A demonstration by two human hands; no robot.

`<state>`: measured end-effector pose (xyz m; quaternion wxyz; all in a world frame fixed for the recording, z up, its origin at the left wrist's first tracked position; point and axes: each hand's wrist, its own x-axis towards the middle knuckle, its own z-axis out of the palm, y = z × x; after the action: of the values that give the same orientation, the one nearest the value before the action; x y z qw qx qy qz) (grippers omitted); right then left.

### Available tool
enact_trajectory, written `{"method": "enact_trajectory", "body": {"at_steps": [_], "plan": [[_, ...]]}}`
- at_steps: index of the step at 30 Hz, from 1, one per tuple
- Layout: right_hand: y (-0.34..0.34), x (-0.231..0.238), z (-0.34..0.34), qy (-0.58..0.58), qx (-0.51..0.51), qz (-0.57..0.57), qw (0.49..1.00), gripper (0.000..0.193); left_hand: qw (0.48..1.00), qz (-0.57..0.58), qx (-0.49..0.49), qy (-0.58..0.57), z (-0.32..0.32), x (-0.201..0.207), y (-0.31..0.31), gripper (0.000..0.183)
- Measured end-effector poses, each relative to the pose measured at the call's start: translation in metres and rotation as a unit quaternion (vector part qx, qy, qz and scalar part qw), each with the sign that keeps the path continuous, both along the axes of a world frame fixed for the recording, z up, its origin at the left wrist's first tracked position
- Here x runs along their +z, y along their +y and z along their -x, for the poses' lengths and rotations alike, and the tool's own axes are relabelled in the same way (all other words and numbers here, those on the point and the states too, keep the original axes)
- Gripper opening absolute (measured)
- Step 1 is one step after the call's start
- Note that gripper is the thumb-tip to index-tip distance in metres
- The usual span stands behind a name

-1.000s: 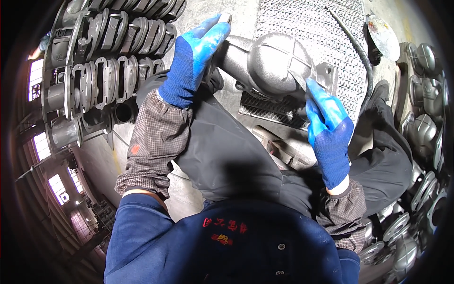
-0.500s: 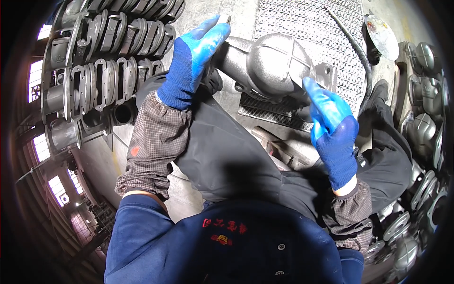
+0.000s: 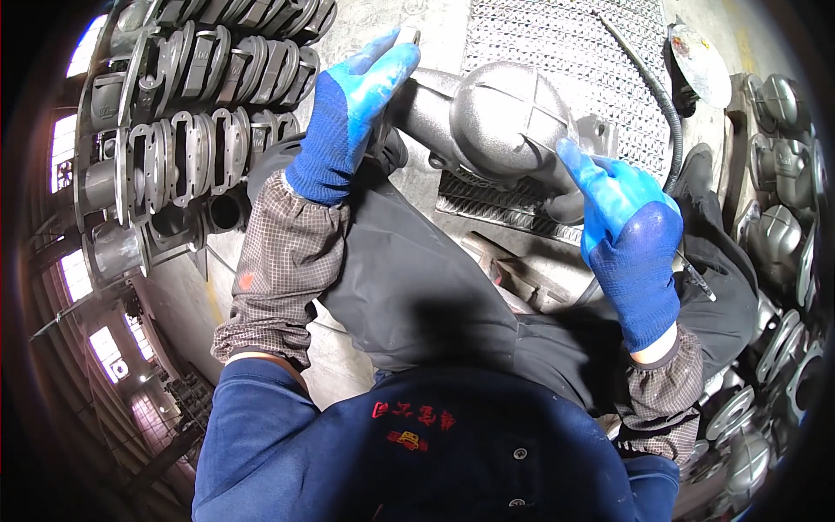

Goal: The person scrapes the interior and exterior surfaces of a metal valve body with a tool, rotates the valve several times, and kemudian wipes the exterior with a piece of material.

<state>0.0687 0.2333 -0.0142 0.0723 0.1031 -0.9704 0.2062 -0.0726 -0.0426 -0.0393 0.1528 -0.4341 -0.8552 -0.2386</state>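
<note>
A grey metal casting [image 3: 507,117] with a rounded, ribbed body and a pipe neck sits in front of me, above a ridged metal mat [image 3: 509,207]. My left hand [image 3: 365,83], in a blue coated glove, grips the flange at the left end of the neck. At the casting's right side is my right hand [image 3: 622,204], gloved alike, its index finger stretched toward the body and its other fingers curled. A thin dark rod with a pale tip [image 3: 698,283] sticks out beyond the right wrist; its other end is hidden, and what the curled fingers hold is unclear.
Several flanged castings [image 3: 196,157] stand stacked at the left. More castings [image 3: 774,235] lie along the right side. A black hose [image 3: 658,96] curves past a stained round disc [image 3: 700,65]. Below the mat lies a metal piece [image 3: 513,270] between my legs.
My right hand has shifted slightly right and turned, and the thin rod by its wrist shows more. The left hand and the casting have barely moved.
</note>
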Motion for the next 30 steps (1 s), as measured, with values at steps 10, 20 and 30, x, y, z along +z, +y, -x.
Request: {"method": "enact_trajectory", "body": {"at_steps": [10, 20, 30], "plan": [[0.003, 0.0, 0.004, 0.017, 0.0, 0.045, 0.999, 0.048, 0.97, -0.107, 0.065, -0.211, -0.007, 0.007, 0.011, 0.054], [0.005, -0.004, 0.002, 0.016, -0.003, 0.085, 0.996, 0.048, 0.956, -0.101, 0.077, -0.264, -0.013, 0.012, 0.013, 0.04], [-0.009, -0.016, -0.01, 0.032, -0.033, 0.163, 0.986, 0.047, 0.999, 0.032, -0.001, -0.01, -0.004, 0.005, 0.003, 0.032]]}}
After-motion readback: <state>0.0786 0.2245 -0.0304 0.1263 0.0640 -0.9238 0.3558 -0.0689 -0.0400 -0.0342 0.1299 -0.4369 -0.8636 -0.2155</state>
